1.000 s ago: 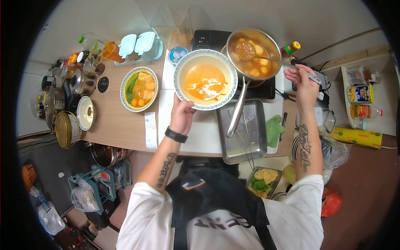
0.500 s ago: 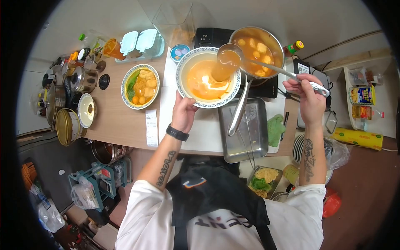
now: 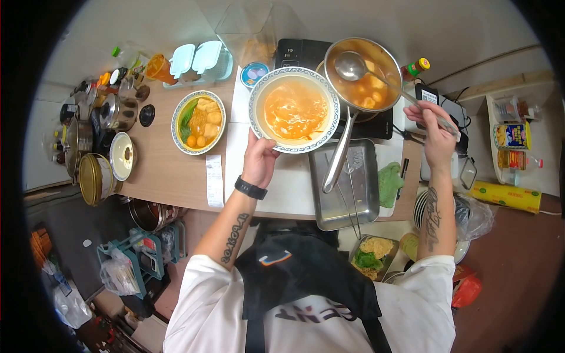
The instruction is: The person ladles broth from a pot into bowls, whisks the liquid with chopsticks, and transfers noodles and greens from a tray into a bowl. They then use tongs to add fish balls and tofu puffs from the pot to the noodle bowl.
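My left hand (image 3: 259,157) grips the near rim of a patterned bowl (image 3: 255,112), thumb over the edge. Orange-brown soup (image 3: 295,110) lies inside it, its surface rippled. In my right hand (image 3: 436,132) is the handle of a long metal ladle (image 3: 351,65). The ladle's bowl looks empty and hangs over the saucepan (image 3: 395,53), to the right of the soup bowl. Broth with pale round and chunky pieces (image 3: 369,94) fills part of the saucepan. Its long handle (image 3: 338,165) points toward me.
Left of the bowl stands a second patterned bowl (image 3: 176,138) with noodles, greens and chunks. A receipt (image 3: 214,182) lies below it. Near me are a metal tray (image 3: 321,212) with tongs and a green cloth (image 3: 388,183). A black cooker (image 3: 382,126) sits under the saucepan; a capped bottle (image 3: 415,69) stands beside it.
The ladle has stopped pouring and moved right, from over the bowl to over the saucepan. Soup in the bowl is higher. My left hand and the bowl have stayed put.
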`<state>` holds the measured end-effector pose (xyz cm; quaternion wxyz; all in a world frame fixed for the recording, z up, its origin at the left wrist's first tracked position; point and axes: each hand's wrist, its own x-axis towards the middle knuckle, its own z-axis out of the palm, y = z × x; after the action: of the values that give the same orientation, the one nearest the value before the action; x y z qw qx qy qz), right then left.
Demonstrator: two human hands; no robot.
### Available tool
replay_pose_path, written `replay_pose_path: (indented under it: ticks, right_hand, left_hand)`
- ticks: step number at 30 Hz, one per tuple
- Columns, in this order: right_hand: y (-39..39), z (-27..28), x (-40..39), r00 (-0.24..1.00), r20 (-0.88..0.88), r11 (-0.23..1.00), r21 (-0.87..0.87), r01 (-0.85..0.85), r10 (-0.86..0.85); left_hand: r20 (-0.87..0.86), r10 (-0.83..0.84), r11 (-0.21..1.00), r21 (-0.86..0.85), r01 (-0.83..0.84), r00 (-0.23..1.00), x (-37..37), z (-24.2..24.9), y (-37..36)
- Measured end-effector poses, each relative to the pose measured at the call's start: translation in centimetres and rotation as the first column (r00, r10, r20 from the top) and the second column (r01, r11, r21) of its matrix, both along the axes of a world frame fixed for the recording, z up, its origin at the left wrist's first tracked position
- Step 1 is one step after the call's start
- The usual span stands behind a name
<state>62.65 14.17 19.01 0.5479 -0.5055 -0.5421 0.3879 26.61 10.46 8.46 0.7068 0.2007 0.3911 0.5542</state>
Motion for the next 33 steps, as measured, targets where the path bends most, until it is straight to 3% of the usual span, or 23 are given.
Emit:
replay_pose_path:
  ticks: [8, 15, 25, 33]
  right_hand:
    - [2.0, -2.3, 0.0, 0.999, 0.04, 0.998, -0.055, 0.011, -0.009]
    - [2.7, -1.2, 0.4, 0.97, -0.139, 0.972, -0.152, 0.179, -0.201]
    - [0.5, 3.6, -0.4, 0.976, -0.174, 0.989, -0.099, 0.113, -0.129]
    - [-1.1, 2.5, -1.2, 0.98, -0.182, 0.993, -0.07, -0.099, 0.085]
  left_hand:
    - [0.002, -0.007, 1.0, 0.0, 0.007, 1.0, 0.1, 0.2, 0.0]
    - [0.031, -0.006, 1.0, -0.004, 0.006, 1.0, 0.1, 0.2, 0.2]
    - [-0.005, -0.019, 1.0, -0.012, 0.019, 1.0, -0.3, -0.1, 0.3]
    - [0.025, -0.009, 1.0, -0.021, 0.009, 1.0, -0.1, 0.4, 0.4]
